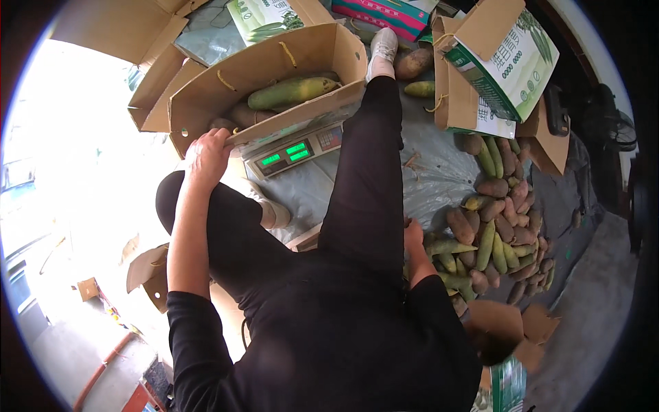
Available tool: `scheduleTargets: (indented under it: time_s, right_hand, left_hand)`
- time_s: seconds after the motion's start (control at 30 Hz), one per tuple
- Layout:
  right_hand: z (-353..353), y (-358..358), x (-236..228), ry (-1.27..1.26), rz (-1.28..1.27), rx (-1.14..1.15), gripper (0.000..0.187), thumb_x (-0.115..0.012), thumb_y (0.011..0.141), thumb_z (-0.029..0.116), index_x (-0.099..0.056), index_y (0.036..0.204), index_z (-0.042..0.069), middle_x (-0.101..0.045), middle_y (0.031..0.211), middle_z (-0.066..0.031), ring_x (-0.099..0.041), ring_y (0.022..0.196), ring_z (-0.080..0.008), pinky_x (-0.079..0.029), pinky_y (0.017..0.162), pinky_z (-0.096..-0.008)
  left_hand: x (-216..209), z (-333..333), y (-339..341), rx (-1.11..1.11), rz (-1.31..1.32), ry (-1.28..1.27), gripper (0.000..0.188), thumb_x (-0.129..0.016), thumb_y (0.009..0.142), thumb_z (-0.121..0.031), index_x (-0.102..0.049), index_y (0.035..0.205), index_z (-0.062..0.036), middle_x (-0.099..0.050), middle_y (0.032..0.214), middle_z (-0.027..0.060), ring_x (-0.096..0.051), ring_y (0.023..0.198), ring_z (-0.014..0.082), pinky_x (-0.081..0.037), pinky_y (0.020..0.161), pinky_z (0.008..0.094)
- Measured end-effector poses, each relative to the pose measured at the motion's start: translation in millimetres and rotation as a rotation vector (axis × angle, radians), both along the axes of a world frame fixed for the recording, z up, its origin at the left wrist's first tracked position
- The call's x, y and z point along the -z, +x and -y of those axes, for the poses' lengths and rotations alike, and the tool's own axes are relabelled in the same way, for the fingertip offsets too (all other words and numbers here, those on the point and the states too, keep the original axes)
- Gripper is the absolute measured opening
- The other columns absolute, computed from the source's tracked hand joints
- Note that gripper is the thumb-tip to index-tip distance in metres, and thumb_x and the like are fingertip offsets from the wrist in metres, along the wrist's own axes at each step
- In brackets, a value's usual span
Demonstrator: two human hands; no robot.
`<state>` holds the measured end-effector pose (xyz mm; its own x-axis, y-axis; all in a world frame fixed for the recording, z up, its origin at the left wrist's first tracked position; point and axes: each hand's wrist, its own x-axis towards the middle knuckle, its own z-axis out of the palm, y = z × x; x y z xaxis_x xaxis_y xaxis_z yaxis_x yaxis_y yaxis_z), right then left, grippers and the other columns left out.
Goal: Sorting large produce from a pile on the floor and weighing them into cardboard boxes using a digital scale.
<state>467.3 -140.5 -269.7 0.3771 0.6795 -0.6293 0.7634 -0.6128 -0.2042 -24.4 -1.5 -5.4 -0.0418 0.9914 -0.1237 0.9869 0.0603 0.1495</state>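
Note:
My left hand (pixel 208 156) is closed over the near left rim of an open cardboard box (pixel 295 113), which has yellow cord handles. Inside the box lie a long green radish (pixel 292 93) and some brownish roots, partly hidden by the box wall. Under the box sits a white electronic scale (pixel 288 156) with a lit green display. My right hand (pixel 413 237) is low beside my right thigh, next to a heap of green radishes (pixel 486 245) and reddish-brown roots (pixel 460 226). Its fingers are mostly hidden behind the leg, so I cannot see whether it holds anything.
Green and white cartons (pixel 508 69) stand open at the upper right, with loose roots (pixel 414 63) near my shoe. A pink and teal box (pixel 388 17) lies at the far side. Grey plastic sheeting (pixel 432 158) covers the floor. More open cardboard (pixel 494 323) is at the lower right.

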Motion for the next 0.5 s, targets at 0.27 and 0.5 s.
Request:
scheduleTargets:
  time_s: [0.27,0.5]
  right_hand:
    - [-139,-2,-86,0.601,-0.379,0.034,0.057,-0.078,0.055,0.012,-0.053,0.103,-0.002,-0.060,0.095,-0.0121,-0.059,0.086,-0.0216,-0.047,0.077,-0.0339]
    - [-244,-114,-269,1.107,-0.508,-0.354,0.059,-0.077,0.059,0.012,-0.051,0.111,-0.001,-0.056,0.103,-0.0112,-0.055,0.096,-0.0231,-0.044,0.084,-0.0337]
  left_hand:
    - [4,0,-7,0.042,0.065,0.050,0.014,-0.058,0.075,-0.010,-0.058,0.087,-0.0032,-0.059,0.087,0.0144,-0.057,0.086,0.0339,-0.046,0.074,0.0419]
    - [5,5,-10,0.052,0.041,0.041,0.018,-0.060,0.076,-0.012,-0.057,0.091,-0.0032,-0.059,0.087,0.0130,-0.058,0.086,0.0330,-0.046,0.074,0.0416]
